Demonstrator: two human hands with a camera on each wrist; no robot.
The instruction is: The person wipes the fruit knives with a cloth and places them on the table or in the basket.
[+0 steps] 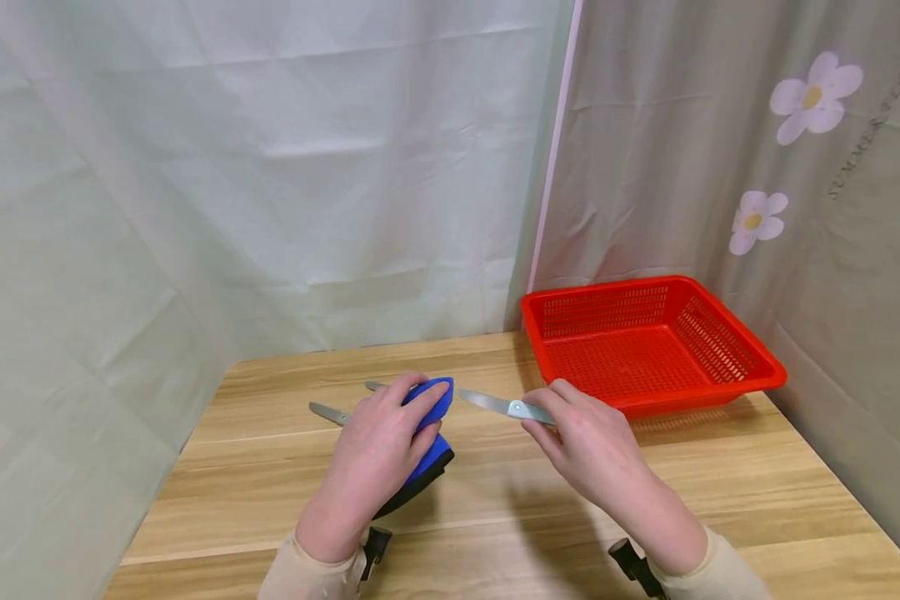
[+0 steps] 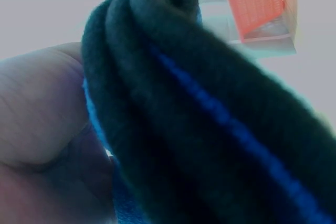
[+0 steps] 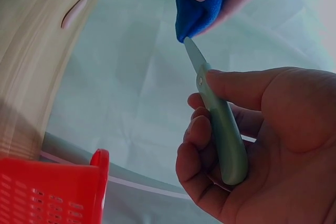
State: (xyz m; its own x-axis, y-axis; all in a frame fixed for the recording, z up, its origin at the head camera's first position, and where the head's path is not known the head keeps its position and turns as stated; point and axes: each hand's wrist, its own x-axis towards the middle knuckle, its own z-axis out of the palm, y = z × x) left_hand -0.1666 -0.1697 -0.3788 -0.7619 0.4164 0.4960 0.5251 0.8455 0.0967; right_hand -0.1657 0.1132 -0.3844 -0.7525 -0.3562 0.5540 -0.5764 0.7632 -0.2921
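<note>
A folded blue cloth with a black edge (image 1: 433,457) is gripped in my left hand (image 1: 378,437), thumb and fingers pinching its upper part. Its thick dark folds (image 2: 157,93) fill much of the left wrist view. My right hand (image 1: 592,437) holds a small knife (image 1: 521,409) by its pale green handle, thumb along the side and fingers curled round it. The blade (image 3: 194,55) points left toward the cloth; its tip is close to the cloth's corner (image 3: 191,17) and overlaps it in the right wrist view.
Beyond my left hand, a knife blade (image 1: 327,412) and the tip of another one (image 1: 375,386) show on the wooden table (image 1: 255,492). A red plastic basket (image 1: 705,396) stands at the back right. Pale curtains (image 1: 345,167) hang behind the table.
</note>
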